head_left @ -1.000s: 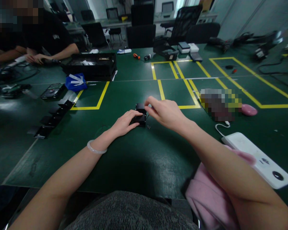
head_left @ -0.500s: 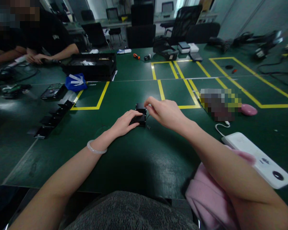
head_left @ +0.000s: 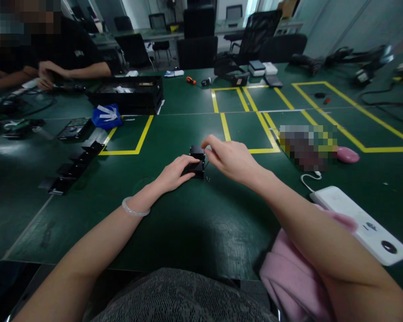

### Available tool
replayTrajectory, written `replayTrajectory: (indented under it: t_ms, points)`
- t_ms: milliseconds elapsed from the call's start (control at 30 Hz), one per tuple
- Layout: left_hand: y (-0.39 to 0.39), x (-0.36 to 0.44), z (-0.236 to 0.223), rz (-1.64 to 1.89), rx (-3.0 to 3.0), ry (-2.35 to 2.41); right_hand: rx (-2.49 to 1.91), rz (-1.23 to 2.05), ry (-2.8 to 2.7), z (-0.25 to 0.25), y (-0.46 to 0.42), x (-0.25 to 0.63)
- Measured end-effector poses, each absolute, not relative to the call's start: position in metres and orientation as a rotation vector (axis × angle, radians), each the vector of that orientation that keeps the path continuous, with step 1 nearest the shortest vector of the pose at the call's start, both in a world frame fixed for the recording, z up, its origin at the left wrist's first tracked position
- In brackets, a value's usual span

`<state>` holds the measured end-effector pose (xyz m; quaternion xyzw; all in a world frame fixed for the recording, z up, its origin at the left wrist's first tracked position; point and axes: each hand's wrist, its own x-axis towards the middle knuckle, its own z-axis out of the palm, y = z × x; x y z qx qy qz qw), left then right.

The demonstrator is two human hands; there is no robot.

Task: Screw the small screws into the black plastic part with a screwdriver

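Note:
On the green table in front of me lies a small black block-shaped part (head_left: pixel 197 167), partly covered by fingers. My left hand (head_left: pixel 176 172) is closed around its left side and presses it against the tabletop. My right hand (head_left: pixel 230 156) hovers at the part's right edge, thumb and forefinger pinched together. A thin dark rod (head_left: pixel 207 163) shows just under those fingertips, close to the part's side; its kind is too small to tell. Beside the part's near right corner lie a few tiny screws (head_left: pixel 207 179).
To the left stand a row of black brackets (head_left: pixel 75 167), a hard drive (head_left: pixel 74 129), a blue pouch (head_left: pixel 106 116) and a black bin (head_left: pixel 130 94). A white power bank (head_left: pixel 359 223) and pink cloth (head_left: pixel 289 264) lie right. A co-worker's hand (head_left: pixel 49 74) is far left.
My two hands and the black part keep almost the same places. At the far left, the co-worker's hand has risen a little.

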<state>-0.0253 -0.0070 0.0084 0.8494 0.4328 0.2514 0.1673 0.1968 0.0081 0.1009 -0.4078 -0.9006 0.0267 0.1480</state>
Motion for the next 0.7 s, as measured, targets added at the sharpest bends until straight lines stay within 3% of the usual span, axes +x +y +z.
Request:
replayTrajectory:
  t_ms: [700]
  points:
    - [-0.0064, -0.0259, 0.0073, 0.705, 2.445, 1.234, -1.203, 0.108, -2.604, 0.103, 0.0094, 0.1971]
